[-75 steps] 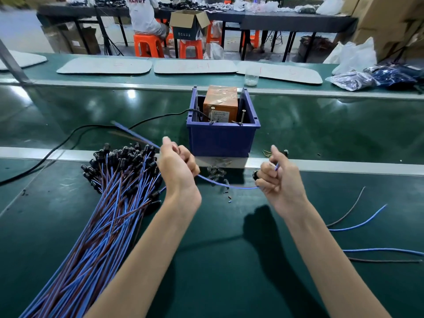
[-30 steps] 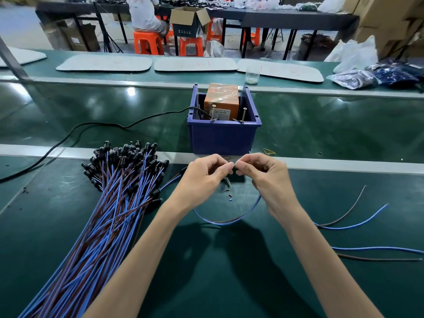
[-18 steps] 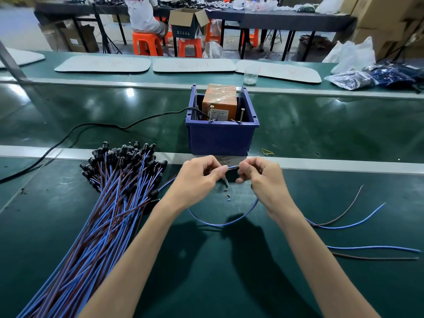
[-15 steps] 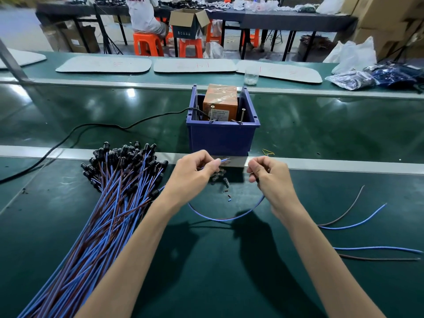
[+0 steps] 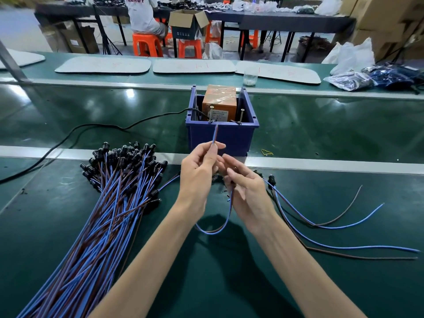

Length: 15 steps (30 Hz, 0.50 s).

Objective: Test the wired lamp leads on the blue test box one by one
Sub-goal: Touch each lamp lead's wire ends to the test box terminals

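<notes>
Left hand (image 5: 202,171) pinched the lead (image 5: 215,135), tip raised against the box (image 5: 231,140) front; right hand (image 5: 246,189) gripped its lower run.

factory assembly line: conveyor belt (image 5: 91,111), workbenches (image 5: 275,19).

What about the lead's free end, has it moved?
Yes: the left hand lifted the lead end from below the blue test box up toward its left pin.

red "TRENDY" on a seated person's white shirt (image 5: 140,17), far beyond and left of the pinched lead (image 5: 214,137), label (image 5: 218,116) on orange unit (image 5: 219,97) beyond it illegible
</notes>
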Each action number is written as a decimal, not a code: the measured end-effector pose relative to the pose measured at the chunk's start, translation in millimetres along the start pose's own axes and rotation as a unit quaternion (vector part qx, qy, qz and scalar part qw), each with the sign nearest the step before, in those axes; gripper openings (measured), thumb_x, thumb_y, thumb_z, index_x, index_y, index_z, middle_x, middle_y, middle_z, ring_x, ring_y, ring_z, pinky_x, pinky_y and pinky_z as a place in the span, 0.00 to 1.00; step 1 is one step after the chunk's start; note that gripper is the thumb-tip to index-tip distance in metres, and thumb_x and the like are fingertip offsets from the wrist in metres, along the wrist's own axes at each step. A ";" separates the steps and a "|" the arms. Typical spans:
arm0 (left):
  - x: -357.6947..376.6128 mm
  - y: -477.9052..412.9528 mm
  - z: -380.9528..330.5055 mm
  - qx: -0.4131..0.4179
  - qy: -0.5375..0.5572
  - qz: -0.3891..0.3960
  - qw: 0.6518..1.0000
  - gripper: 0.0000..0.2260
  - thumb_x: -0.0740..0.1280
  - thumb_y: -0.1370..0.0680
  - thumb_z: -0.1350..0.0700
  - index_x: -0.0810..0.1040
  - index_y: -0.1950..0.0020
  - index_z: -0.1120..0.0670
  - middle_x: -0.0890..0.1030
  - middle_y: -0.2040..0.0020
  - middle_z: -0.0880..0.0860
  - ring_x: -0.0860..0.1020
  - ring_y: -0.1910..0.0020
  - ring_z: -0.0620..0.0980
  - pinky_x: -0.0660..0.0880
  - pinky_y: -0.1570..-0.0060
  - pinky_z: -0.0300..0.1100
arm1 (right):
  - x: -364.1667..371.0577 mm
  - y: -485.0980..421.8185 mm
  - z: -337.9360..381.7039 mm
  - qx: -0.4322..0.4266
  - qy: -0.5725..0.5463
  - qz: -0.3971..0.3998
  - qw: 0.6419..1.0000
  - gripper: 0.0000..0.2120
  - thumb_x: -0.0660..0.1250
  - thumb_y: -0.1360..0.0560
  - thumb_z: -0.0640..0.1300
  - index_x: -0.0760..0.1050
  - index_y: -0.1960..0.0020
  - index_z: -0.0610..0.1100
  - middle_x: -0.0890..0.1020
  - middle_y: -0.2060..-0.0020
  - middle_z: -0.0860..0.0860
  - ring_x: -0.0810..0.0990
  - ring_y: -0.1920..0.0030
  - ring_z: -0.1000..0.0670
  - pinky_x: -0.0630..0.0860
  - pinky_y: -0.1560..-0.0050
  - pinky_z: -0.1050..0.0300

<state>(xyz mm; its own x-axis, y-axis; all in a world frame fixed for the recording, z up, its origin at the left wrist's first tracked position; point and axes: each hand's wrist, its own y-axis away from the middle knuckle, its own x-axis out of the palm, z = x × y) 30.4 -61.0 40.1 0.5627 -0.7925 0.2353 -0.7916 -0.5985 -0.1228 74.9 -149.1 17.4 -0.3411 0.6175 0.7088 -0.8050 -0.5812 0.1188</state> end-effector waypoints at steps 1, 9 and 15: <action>-1.3 -1.5 0.3 -0.014 0.012 -0.020 1.000 0.10 0.61 0.18 0.58 0.80 0.55 0.51 0.72 0.73 0.42 0.69 0.72 0.39 0.68 0.67 0.30 | -0.7 -1.1 -0.6 -0.001 -0.011 -0.015 1.000 0.10 0.56 0.21 0.29 0.74 0.44 0.34 0.84 0.53 0.43 0.84 0.53 0.50 0.79 0.53 0.65; -2.8 -6.2 4.2 -0.136 0.179 -0.094 0.970 0.08 0.62 0.19 0.59 0.79 0.54 0.58 0.68 0.68 0.47 0.63 0.79 0.39 0.60 0.79 0.30 | -6.1 -5.8 22.2 0.048 -0.007 -0.126 0.991 0.06 0.62 0.22 0.36 0.76 0.48 0.35 0.83 0.49 0.45 0.71 0.67 0.58 0.70 0.72 0.72; -2.3 -7.8 2.9 -0.142 0.278 -0.155 0.937 0.11 0.59 0.17 0.57 0.74 0.59 0.58 0.68 0.68 0.48 0.63 0.79 0.39 0.59 0.80 0.30 | -11.4 -6.4 31.7 0.069 0.113 -0.105 0.986 0.16 0.54 0.17 0.53 0.71 0.42 0.43 0.77 0.75 0.51 0.64 0.82 0.58 0.60 0.83 0.68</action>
<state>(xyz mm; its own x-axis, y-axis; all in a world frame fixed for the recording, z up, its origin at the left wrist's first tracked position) 36.0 -54.9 37.7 0.6273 -0.3542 0.6936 -0.6867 -0.6716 0.2781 99.3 -169.2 30.6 -0.2868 0.8246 0.4876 -0.8008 -0.4857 0.3504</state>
